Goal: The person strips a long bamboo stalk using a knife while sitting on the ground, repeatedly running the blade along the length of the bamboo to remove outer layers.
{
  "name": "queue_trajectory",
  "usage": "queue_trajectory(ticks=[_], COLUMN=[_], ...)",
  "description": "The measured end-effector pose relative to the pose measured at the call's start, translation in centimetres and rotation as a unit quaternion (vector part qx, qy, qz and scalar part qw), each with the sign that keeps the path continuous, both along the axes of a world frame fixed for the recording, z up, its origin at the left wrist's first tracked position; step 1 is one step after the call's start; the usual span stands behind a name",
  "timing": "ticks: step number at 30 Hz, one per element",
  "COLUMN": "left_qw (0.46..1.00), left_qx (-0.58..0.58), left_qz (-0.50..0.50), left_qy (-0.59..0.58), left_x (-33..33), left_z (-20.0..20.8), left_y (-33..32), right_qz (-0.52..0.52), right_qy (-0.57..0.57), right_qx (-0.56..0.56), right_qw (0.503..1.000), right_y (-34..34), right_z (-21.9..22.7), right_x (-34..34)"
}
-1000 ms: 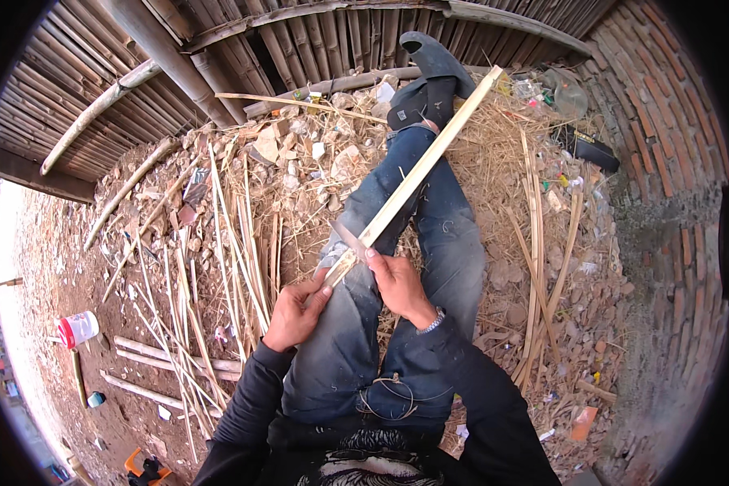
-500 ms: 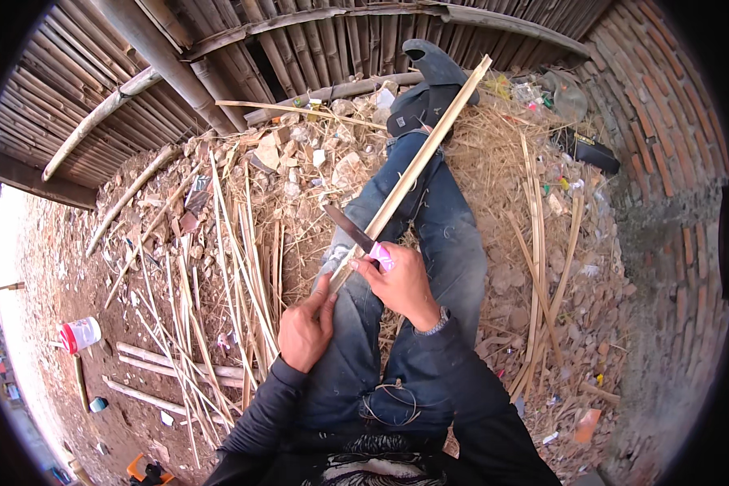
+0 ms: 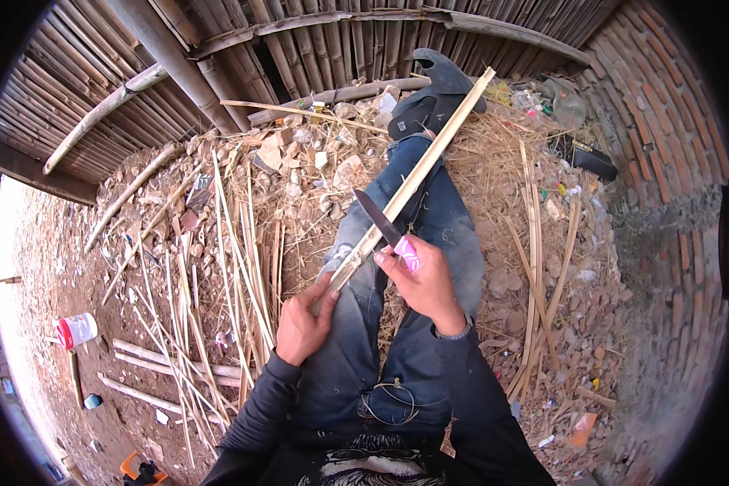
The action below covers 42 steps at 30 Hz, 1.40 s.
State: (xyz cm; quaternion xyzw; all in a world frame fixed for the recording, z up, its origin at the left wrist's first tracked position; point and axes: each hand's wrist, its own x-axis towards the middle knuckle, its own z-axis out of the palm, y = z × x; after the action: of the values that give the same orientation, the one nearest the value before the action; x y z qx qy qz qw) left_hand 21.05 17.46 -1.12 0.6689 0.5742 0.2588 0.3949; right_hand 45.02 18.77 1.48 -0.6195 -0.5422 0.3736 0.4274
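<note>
A long pale bamboo strip (image 3: 424, 164) lies slantwise over my outstretched legs, its far end past my dark shoes (image 3: 429, 97). My left hand (image 3: 306, 324) pinches the near end of the strip between thumb and fingers, above my left thigh. In my right hand (image 3: 427, 283) is a knife (image 3: 378, 220) with a dark blade and a pink-and-white handle. The blade crosses the strip and points away to the left; whether its edge touches the wood I cannot tell. Some frayed, whitish wood shows on the strip between my hands.
Several thin bamboo strips (image 3: 239, 259) lie on the ground to my left, near thicker poles (image 3: 174, 356). More strips (image 3: 535, 259) are at my right, before a brick wall (image 3: 672, 146). A red-and-white bucket (image 3: 77, 331) stands far left. Rubble and straw surround my feet, with a bamboo wall (image 3: 324, 57) beyond.
My right hand and the knife have shifted right and a little nearer to me; the blade tip has moved right along with them. My left hand has kept its grip on the strip.
</note>
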Motion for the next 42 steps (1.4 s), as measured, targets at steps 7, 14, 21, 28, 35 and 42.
queue_trajectory(ticks=[7, 14, 21, 28, 35, 42], left_qw=[0.999, 0.987, 0.967, 0.961, 0.969, 0.967], left_qx=[-0.049, 0.058, 0.158, 0.197, 0.199, 0.199], left_qz=[-0.015, 0.004, 0.017, 0.049, 0.074, 0.047], left_qy=[0.001, 0.147, 0.198, 0.190, 0.128, 0.149], left_x=[-0.1, -0.4, 0.0, 1.2, 1.0, -0.8], left_z=[0.8, 1.4, 0.5, -0.8, -0.8, -1.0], left_y=[0.1, -1.0, -1.2, -1.5, -1.4, -2.0], right_qz=[-0.051, -0.124, -0.265, -0.089, 0.034, -0.133], right_qy=[-0.018, -0.177, -0.211, -0.147, -0.071, -0.075], right_qx=[-0.030, 0.038, 0.035, 0.010, -0.036, 0.006], right_qw=[0.998, 0.976, 0.940, 0.985, 0.996, 0.988], right_y=[1.8, 4.7, 8.5, 2.6, -2.9, 2.8], right_z=[-2.6, -5.1, -5.4, -5.3, -5.0, -3.8], right_x=[3.9, 5.3, 10.0, 1.4, -3.5, 3.2])
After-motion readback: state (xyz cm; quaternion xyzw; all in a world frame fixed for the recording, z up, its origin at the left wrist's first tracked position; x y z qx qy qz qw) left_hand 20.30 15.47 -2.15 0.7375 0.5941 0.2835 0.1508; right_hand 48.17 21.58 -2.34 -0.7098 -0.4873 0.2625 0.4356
